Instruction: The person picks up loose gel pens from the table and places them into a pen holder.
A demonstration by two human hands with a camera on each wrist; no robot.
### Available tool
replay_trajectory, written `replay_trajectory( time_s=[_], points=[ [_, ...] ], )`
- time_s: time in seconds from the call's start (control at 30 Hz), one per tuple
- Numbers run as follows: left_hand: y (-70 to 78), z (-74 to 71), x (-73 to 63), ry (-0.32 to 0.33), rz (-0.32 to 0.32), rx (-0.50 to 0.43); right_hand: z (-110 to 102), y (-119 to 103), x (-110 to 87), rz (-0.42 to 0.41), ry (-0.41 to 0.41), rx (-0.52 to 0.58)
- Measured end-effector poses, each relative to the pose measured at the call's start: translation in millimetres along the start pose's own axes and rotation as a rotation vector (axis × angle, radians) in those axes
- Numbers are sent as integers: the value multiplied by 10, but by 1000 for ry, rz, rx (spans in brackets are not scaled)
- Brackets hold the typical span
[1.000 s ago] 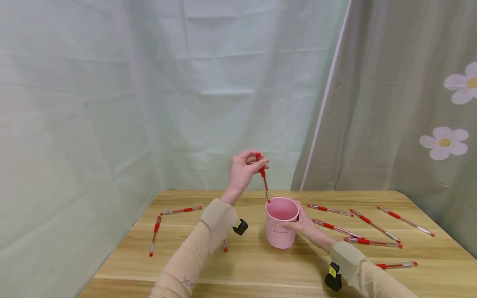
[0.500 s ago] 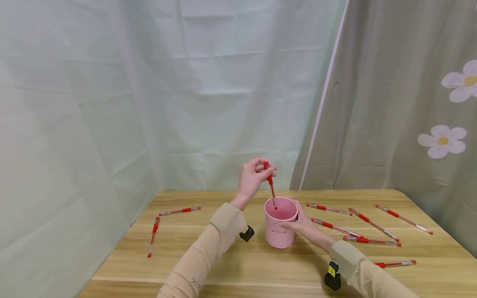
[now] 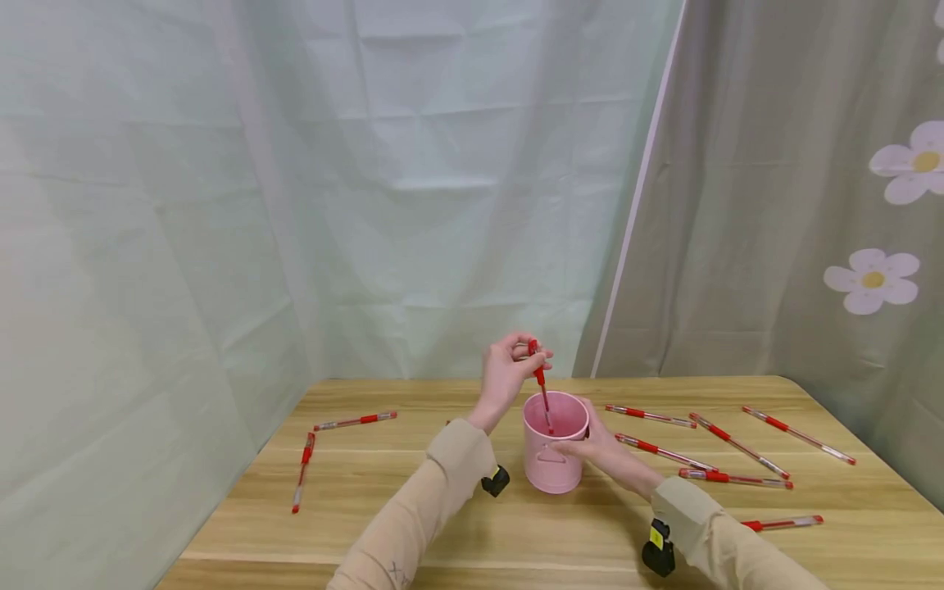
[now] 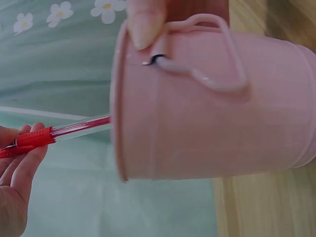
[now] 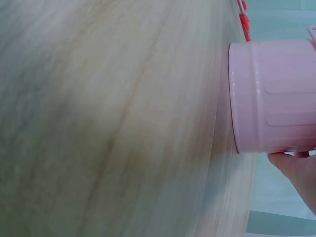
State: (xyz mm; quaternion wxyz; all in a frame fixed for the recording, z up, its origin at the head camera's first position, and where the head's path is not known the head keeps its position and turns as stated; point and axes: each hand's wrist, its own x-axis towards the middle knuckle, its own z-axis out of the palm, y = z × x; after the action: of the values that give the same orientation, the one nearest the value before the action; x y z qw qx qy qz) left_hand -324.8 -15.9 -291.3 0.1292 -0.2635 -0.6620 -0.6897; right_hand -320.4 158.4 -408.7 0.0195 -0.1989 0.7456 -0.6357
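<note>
My left hand (image 3: pixel 509 373) pinches a red gel pen (image 3: pixel 540 375) near its capped upper end, between thumb and fingers. The pen points down at a slight tilt, and its lower end is inside the mouth of a small pink bucket (image 3: pixel 553 471). In the left wrist view, the clear barrel of the pen (image 4: pixel 81 127) passes the rim and its tip is hidden. My right hand (image 3: pixel 608 451) grips the bucket from the right, its thumb on the front by the wire handle (image 4: pixel 222 89). The bucket stands upright on the table, its base visible in the right wrist view.
Right of the bucket lie several red pens, including one pen (image 3: pixel 667 452) close to my right wrist and another (image 3: pixel 783 524) partly behind my sleeve. Two more pens (image 3: pixel 356 420) lie on the left. Curtains (image 3: pixel 457 205) hang behind the wooden table (image 3: pixel 354 524).
My left hand has moved right and down, carrying the pen from the bucket's left rim to inside its mouth. The right hand and bucket stay in place.
</note>
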Motion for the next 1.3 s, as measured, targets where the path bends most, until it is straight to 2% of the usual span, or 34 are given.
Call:
replay_trajectory(
  time_s=[0.3,0.4,0.47,0.6,0.8,1.3],
  points=[
    [-122,-5,-64,-5,-37,-5,-5,13,-7,-20,-2,-1],
    [-158,-9,-71,-5,-48,20,-2,18,-4,-32,2,-3],
    [-257,-12,-59,2,-30,52,1,12,-6,-36,3,-7],
    [-324,-16,-67,-6,-41,55,5,-8,-18,-23,3,-10],
    [-313,-18,-112,-17,-77,19,-1,-4,-23,-31,-9,-11],
    [-417,-4,-129,34,-69,46,-19,20,17,-42,-12,12]
  ],
)
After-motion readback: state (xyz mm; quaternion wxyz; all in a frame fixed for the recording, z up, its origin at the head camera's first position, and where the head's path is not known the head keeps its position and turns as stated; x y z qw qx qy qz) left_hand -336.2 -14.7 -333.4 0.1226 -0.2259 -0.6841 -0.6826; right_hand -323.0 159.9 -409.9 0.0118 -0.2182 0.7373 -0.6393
